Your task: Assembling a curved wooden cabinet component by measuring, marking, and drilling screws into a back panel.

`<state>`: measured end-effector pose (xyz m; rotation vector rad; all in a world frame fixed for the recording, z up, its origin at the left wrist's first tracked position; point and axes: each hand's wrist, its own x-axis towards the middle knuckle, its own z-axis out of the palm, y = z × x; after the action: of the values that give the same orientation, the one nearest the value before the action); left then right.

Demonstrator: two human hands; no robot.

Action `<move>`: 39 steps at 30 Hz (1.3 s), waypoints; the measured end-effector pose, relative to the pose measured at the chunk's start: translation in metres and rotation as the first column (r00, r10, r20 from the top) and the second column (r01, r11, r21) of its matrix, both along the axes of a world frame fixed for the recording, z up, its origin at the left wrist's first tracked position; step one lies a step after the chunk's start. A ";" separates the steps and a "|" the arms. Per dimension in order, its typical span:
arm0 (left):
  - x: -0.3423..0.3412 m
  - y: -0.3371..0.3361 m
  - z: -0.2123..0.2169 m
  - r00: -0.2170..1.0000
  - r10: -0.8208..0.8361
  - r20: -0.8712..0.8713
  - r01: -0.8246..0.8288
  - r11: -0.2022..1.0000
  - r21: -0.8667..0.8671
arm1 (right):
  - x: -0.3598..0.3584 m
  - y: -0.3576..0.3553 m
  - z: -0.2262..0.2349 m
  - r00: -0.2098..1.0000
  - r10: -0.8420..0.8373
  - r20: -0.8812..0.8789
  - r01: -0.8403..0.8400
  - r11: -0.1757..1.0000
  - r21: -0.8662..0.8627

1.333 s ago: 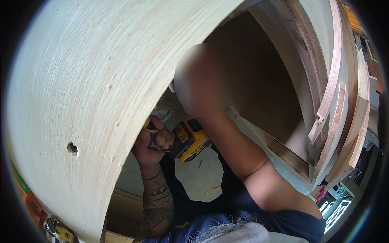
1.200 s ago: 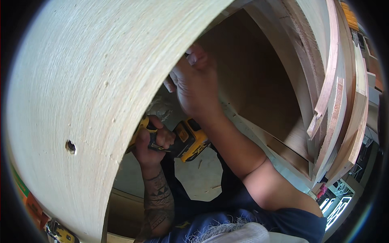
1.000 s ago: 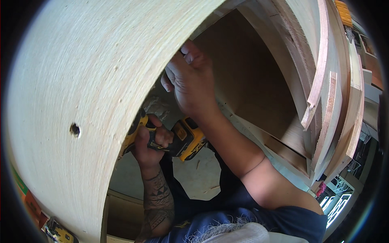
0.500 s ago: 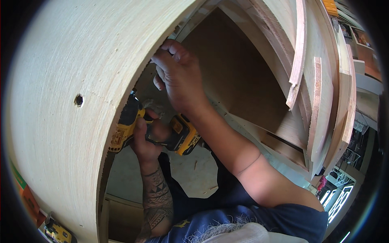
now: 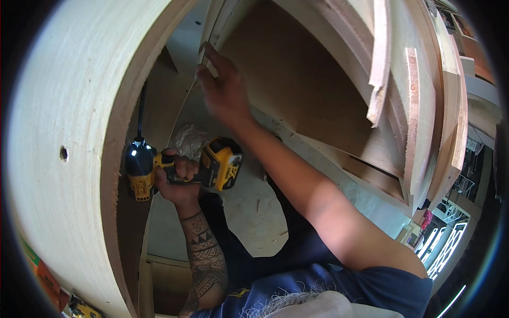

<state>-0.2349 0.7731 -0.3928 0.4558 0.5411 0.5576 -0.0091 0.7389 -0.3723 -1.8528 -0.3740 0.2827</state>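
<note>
My left hand [image 5: 181, 177], at the end of a tattooed forearm, is wrapped round the grip of a yellow and black cordless impact driver [image 5: 142, 172]. The tool's light is lit, and a long dark bit [image 5: 142, 106] extends from its nose along the inside of the pale wooden panel [image 5: 58, 106]. Above and to the right, my right hand [image 5: 225, 87] has its index finger and thumb apart beside the edge of a wooden cabinet part [image 5: 212, 29]. Nothing shows between them; its other fingers are partly hidden.
A crumpled clear plastic bag [image 5: 191, 140] lies on the floor beyond the driver. Several wooden strips [image 5: 411, 122] stand out along the right. Another yellow and black tool [image 5: 82, 307] is at the lower left, near an orange and green box [image 5: 42, 275].
The driver, partly behind the panel before, now shows more fully, with its bit and light visible. My right hand has come away from the panel's edge, its fingers spreading. The view has shifted.
</note>
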 end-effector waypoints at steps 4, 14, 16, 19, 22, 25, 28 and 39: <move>-0.013 0.002 -0.014 0.998 0.009 -0.057 -0.010 1.000 -0.003 | 0.013 0.008 -0.004 0.991 -0.007 0.130 -0.004 0.996 0.086; 0.014 -0.116 0.086 0.930 -0.026 -0.366 0.089 0.984 0.156 | 0.073 -0.099 0.003 0.221 0.228 -0.948 0.373 0.878 0.299; 0.016 -0.117 0.087 0.921 -0.035 -0.389 0.111 0.978 0.176 | 0.061 -0.092 -0.017 0.074 0.281 -0.957 0.409 0.866 0.286; 0.021 -0.121 0.085 0.874 -0.024 -0.486 0.173 0.949 0.264 | 0.054 -0.086 -0.031 0.056 0.439 -0.897 0.381 0.821 0.426; 0.023 -0.125 0.084 0.868 -0.001 -0.497 0.143 0.958 0.248 | 0.056 -0.085 -0.031 0.032 0.561 -0.827 0.408 0.748 0.523; 0.028 -0.125 0.085 0.852 0.022 -0.523 0.125 0.962 0.243 | 0.061 -0.083 -0.025 0.183 0.551 -0.814 0.334 0.744 0.579; 0.037 -0.121 0.085 0.868 0.034 -0.495 0.081 0.975 0.209 | 0.070 -0.079 -0.022 0.232 0.528 -0.817 0.296 0.762 0.576; 0.051 -0.115 0.094 0.830 0.032 -0.557 0.097 0.975 0.201 | 0.079 -0.063 -0.004 0.304 0.519 -0.799 0.225 0.776 0.590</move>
<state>-0.1841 0.6580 -0.2989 0.8542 1.0381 0.4479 0.0694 0.6757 -0.3766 -0.6882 0.2175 1.2096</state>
